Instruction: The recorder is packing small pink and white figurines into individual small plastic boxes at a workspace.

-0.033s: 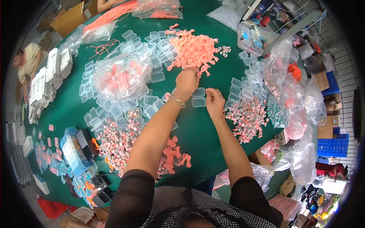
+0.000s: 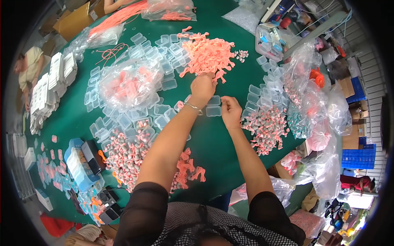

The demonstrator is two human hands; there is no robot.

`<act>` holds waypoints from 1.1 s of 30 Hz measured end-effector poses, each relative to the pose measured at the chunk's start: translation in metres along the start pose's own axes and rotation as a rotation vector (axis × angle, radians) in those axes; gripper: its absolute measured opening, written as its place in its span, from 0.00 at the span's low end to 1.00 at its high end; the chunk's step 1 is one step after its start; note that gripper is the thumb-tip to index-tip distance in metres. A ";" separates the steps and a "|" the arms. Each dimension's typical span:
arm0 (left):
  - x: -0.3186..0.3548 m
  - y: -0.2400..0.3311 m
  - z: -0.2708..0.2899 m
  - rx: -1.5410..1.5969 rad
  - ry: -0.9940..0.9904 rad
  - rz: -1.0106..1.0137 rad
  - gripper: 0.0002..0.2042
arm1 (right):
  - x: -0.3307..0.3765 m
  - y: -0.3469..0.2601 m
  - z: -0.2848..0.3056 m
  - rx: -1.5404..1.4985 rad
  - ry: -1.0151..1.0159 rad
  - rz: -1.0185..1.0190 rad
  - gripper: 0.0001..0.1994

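My left hand [image 2: 203, 87] reaches to the near edge of a heap of coral-pink cord bundles [image 2: 210, 53]. Its fingers are bent and closed; its fingertips are partly hidden, so what they hold cannot be made out. My right hand [image 2: 232, 111] is curled with thumb and fingertips together, just right of a clear plastic box [image 2: 213, 111] lying on the table. Whatever is in its fingers, if anything, is too small to name. Beside my left wrist, a small box with pink contents [image 2: 179, 105] is partly covered.
Grey-and-pink small pieces lie piled at left [image 2: 127, 158] and right [image 2: 266, 129]. Clear boxes [image 2: 168, 84] surround a plastic bag of pink items [image 2: 130, 84]. Stacked white trays [image 2: 53, 82], a blue bin [image 2: 80, 164] and another person [image 2: 33, 69] are at left. Plastic bags [image 2: 318, 106] crowd the right edge.
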State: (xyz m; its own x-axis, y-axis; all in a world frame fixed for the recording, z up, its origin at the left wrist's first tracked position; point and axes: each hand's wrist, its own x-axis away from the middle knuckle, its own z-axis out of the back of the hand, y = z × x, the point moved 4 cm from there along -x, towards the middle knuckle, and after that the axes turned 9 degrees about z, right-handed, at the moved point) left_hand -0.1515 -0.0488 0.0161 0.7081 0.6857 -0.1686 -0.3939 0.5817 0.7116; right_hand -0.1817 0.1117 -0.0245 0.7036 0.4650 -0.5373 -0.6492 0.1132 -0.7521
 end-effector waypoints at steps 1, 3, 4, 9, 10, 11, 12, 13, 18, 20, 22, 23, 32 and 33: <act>-0.002 0.003 -0.007 -0.041 -0.029 0.021 0.10 | 0.001 0.001 0.000 -0.023 0.015 -0.008 0.09; -0.007 0.005 -0.018 -0.091 -0.026 -0.005 0.09 | 0.000 0.000 0.000 -0.028 0.018 -0.007 0.09; -0.009 0.004 -0.022 -0.148 -0.021 -0.030 0.08 | 0.000 -0.001 0.000 -0.039 0.022 -0.009 0.09; -0.007 -0.003 -0.012 -0.064 -0.006 -0.008 0.06 | -0.003 -0.001 0.002 -0.028 0.008 -0.010 0.09; -0.005 -0.004 -0.005 -0.020 0.046 -0.020 0.06 | -0.004 0.000 0.002 -0.008 -0.003 -0.009 0.09; -0.006 -0.010 -0.003 0.025 0.095 -0.035 0.06 | -0.004 0.000 0.004 -0.009 -0.003 -0.009 0.09; -0.008 -0.014 0.003 0.022 0.096 -0.035 0.06 | -0.004 -0.002 0.004 -0.019 0.007 -0.001 0.09; -0.011 -0.021 0.007 -0.036 0.068 0.046 0.06 | -0.004 -0.003 0.005 -0.028 0.018 0.008 0.09; -0.023 -0.045 0.014 -0.119 0.065 0.113 0.06 | -0.001 -0.002 -0.001 -0.026 0.004 0.011 0.09; -0.025 -0.047 0.013 -0.151 0.065 0.103 0.06 | -0.001 -0.002 -0.001 -0.025 0.008 0.025 0.09; -0.024 -0.044 0.012 -0.180 0.057 0.094 0.05 | -0.001 -0.005 0.001 -0.020 -0.006 0.019 0.09; -0.024 -0.044 0.013 -0.186 0.074 0.099 0.05 | -0.001 -0.005 0.001 -0.018 -0.006 0.017 0.09; -0.027 -0.059 0.013 -0.077 0.104 0.162 0.04 | -0.003 -0.006 -0.003 0.002 -0.016 0.047 0.10; -0.025 -0.059 0.014 -0.009 0.122 0.161 0.05 | -0.003 -0.006 -0.002 0.003 -0.013 0.049 0.10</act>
State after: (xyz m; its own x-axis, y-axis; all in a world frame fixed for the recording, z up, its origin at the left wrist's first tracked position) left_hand -0.1379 -0.1067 -0.0117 0.5592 0.8180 -0.1352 -0.5022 0.4639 0.7298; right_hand -0.1791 0.1079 -0.0191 0.6667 0.4818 -0.5687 -0.6839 0.0921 -0.7237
